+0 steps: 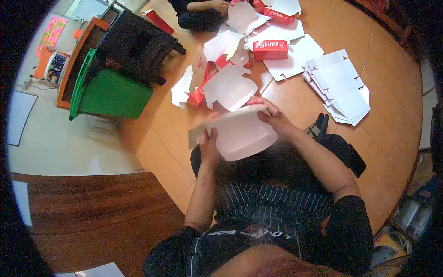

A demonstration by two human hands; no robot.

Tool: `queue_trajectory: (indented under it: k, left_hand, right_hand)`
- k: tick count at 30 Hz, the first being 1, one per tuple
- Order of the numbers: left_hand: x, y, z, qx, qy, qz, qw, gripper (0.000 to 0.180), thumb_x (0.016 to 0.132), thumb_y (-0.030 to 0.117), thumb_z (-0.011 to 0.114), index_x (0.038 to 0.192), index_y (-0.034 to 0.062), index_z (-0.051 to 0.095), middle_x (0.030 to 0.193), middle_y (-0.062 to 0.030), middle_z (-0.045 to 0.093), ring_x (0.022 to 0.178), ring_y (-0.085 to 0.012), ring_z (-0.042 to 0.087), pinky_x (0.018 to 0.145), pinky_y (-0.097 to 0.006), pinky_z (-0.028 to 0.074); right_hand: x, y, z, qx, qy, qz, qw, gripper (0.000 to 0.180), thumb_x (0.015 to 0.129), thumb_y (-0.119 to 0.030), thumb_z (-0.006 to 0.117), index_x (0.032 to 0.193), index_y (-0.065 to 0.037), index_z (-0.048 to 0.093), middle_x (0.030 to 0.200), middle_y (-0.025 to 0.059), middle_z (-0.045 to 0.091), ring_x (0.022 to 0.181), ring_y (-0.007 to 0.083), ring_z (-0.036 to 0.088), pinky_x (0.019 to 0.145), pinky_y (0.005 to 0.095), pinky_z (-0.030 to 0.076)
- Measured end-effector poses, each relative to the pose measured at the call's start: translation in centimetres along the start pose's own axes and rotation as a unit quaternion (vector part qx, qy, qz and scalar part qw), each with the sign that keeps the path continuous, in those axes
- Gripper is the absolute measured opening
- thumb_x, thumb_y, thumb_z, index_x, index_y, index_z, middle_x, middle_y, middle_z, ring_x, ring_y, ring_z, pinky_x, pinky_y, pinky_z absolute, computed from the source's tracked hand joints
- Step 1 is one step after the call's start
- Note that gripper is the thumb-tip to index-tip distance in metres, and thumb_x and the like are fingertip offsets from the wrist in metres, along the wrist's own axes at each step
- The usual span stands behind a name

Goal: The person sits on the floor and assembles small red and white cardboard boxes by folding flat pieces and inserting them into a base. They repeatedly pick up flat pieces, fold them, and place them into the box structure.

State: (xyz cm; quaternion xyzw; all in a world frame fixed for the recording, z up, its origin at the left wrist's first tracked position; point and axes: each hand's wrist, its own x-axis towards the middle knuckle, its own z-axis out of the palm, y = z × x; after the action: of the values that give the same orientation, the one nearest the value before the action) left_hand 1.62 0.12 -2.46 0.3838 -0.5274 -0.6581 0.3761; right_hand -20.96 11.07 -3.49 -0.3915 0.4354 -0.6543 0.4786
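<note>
A partly folded white cardboard food box (242, 134) is held up over my lap, its pale inside facing me. My left hand (210, 147) grips its left end, thumb on the near side, beside a flap that sticks out to the left. My right hand (273, 114) is closed on its upper right edge, with the thumb on the inner face and the fingers behind. Just beyond, an open box with a white lid (230, 87) stands on the floor. The box's outer face is turned away from me.
Several red and white boxes, one a closed red box (270, 50), cover the tiled floor ahead. Flat white cardboard blanks (339, 85) lie stacked to the right. A green bin (113, 92) and a black plastic stool (136, 46) stand left. Another person's hand (219, 6) shows at the top.
</note>
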Motion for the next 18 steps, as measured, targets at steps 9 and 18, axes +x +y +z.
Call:
queue_trajectory:
  k: [9,18]
  left_hand:
    - [0.6,1.4,2.2,-0.082,0.040,-0.066,0.994,0.053,0.100,0.028,0.057,0.141,-0.0002,0.038,0.128,-0.0136,0.056,0.114,-0.0268,0.058,0.094,-0.043,0.052]
    - [5.6,-0.1,1.0,-0.140,-0.076,-0.056,0.986,0.060,0.101,0.043,0.052,0.147,0.0112,0.032,0.142,-0.0111,0.045,0.128,-0.0256,0.046,0.105,-0.044,0.042]
  right_hand:
    - [-0.3,0.2,1.1,0.154,0.120,0.135,0.971,0.051,0.097,-0.031,0.063,0.136,-0.001,0.051,0.127,0.0105,0.060,0.115,0.0205,0.056,0.095,0.0364,0.048]
    - [1.8,-1.8,-2.8,0.084,0.265,0.187,0.942,0.053,0.096,-0.030,0.053,0.138,0.000,0.043,0.117,0.0156,0.062,0.109,0.0246,0.063,0.088,0.0376,0.054]
